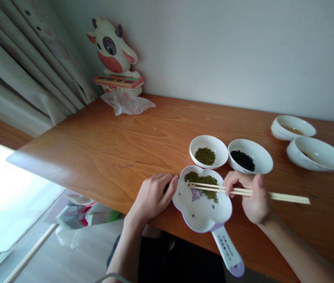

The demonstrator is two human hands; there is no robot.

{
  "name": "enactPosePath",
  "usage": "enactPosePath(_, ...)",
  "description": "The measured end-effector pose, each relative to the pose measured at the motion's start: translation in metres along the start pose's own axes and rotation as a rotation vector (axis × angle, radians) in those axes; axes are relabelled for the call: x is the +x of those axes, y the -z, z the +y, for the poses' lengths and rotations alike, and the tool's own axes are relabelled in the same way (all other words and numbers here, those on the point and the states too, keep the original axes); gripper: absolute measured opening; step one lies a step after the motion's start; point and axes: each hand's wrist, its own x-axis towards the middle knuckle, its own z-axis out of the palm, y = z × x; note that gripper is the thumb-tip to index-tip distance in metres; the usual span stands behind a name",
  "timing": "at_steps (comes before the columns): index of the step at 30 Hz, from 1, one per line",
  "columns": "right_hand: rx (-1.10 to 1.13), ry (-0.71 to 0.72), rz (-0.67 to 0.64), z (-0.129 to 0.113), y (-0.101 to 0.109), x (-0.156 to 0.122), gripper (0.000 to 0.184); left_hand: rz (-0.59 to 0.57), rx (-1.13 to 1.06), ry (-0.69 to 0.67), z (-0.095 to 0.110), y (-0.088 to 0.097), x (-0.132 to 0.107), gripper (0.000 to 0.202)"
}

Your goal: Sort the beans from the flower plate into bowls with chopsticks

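Observation:
My right hand (251, 196) grips a pair of wooden chopsticks (285, 196), their tips lying over green beans (202, 181) in a flower-shaped white dish with a handle (202, 216). My left hand (155, 194) rests on the table with its fingers curled against the dish's left rim. Just behind the dish stand a small white bowl of green beans (208, 151) and a white bowl of black beans (251, 156).
Two more white bowls (293, 127) (317, 154) stand at the far right of the wooden table (110, 149). A toy cow with a keyboard (115, 59) and a crumpled plastic bag (127, 103) sit by the wall. Curtains hang at the left; bags lie on the floor below.

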Motion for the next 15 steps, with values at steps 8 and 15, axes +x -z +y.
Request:
enactPosePath(8, -0.033, 0.044, -0.03, 0.0049, 0.0035, -0.0017, 0.077, 0.019, 0.009, -0.007, 0.0007, 0.0007, 0.0007, 0.039)
enactPosePath(15, -0.085, 0.127, -0.069, 0.0089, 0.0053, -0.0027, 0.074, 0.013, -0.005, -0.008, 0.0011, 0.001, 0.0002, 0.037)
